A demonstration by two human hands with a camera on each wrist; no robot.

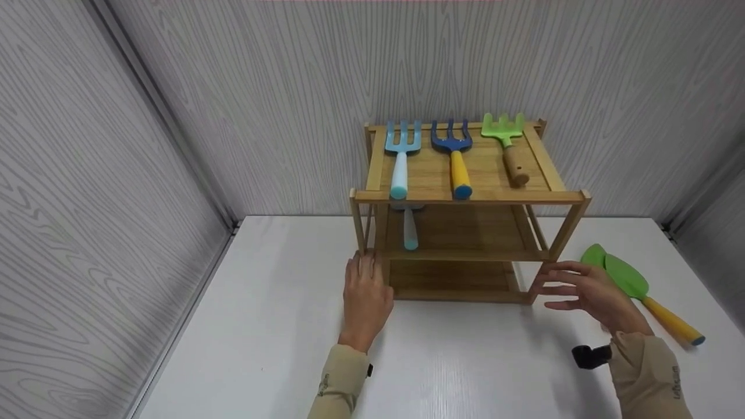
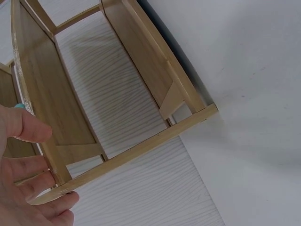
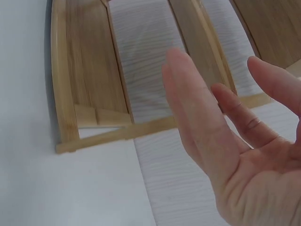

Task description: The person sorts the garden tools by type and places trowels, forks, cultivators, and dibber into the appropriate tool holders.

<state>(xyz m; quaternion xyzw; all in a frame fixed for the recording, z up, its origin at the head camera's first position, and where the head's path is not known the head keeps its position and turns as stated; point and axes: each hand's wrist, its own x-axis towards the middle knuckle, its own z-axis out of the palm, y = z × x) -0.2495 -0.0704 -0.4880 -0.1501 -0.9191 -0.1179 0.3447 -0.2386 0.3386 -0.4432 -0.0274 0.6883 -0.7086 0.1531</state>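
Observation:
A three-tier wooden rack (image 1: pixel 465 255) stands on the white table. My left hand (image 1: pixel 368 299) is at its front left leg, fingertips against the wood near the middle shelf and the thumb apart from them. By the front right leg is my right hand (image 1: pixel 593 294), fingers spread and holding nothing. Three small hand forks lie on the top shelf: a light blue fork (image 1: pixel 401 157), a dark blue fork with a yellow handle (image 1: pixel 457 160) and a green fork with a brown handle (image 1: pixel 507 148). A tool with a pale handle (image 1: pixel 411 230) lies on the middle shelf, its head partly hidden.
Right of the rack, a green trowel with a yellow handle (image 1: pixel 669 317) lies on the table (image 1: pixel 279 326), overlapping another green piece (image 1: pixel 592 256) partly hidden by it and my hand. Grey wood-patterned walls (image 1: pixel 279 105) enclose the back and sides.

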